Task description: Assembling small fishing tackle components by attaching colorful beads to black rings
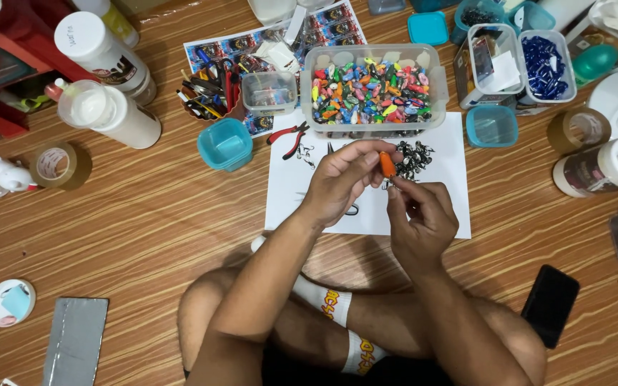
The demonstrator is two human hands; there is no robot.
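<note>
Between both hands [384,189], small orange piece [388,165].

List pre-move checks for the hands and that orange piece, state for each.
1. Orange piece pinched by left hand fingertips: ok.
2. Right hand at the piece's lower end: ok; what it grips there: cannot tell.
3. Pile of small dark metal hooks on the white sheet, beside the hands: ok.
4. Clear tub of coloured pieces open, upright: ok.
5. Red-handled pliers lying free on the sheet: ok.
6. Hook seated in piece: cannot tell.
</note>
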